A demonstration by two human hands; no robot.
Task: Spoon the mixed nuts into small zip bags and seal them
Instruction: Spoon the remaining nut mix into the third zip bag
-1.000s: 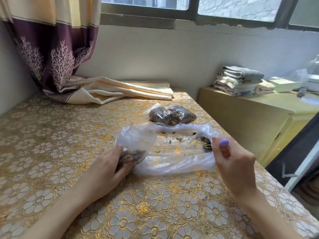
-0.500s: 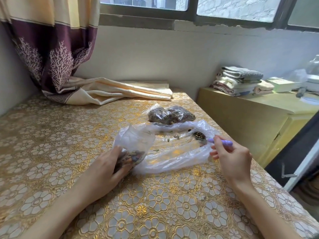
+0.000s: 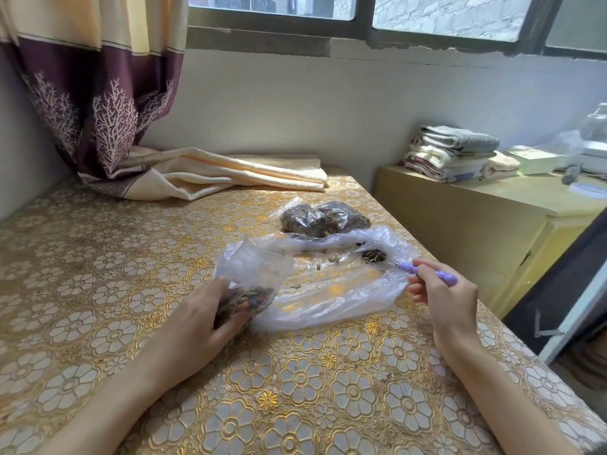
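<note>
The right hand (image 3: pixel 450 295) is pinching the purple handle of a spoon (image 3: pixel 407 265), thumb and fingers curled round it, the handle lying across the fingers and pointing right. The spoon's bowl is sitting level, loaded with dark mixed nuts (image 3: pixel 373 256), inside the open mouth of a large clear plastic bag (image 3: pixel 331 290) that is lying flat and crumpled on the table (image 3: pixel 295 389). A few loose nuts and green seeds are lying scattered on the inside of that large bag, between the spoon and the other hand.

The left hand (image 3: pixel 200 326) is gripping the lower part of a small zip bag (image 3: pixel 259 274), fingers wrapped round the bottom where a clump of nuts is already sitting. The bag is standing roughly upright with its mouth gaping open toward the spoon, its upper part clear and puffed out. It is touching the left edge of the large bag.

Behind the large bag, nearer the wall, two filled small bags (image 3: pixel 323 218) of nuts are lying side by side, touching each other. The table is wearing a gold cloth with white flower patterns. A cream and maroon curtain (image 3: pixel 98 93) is hanging at the far left, its hem spilling across the table's back edge. To the right, folded towels (image 3: pixel 456 149) are sitting stacked on a yellow cabinet (image 3: pixel 492 224).
</note>
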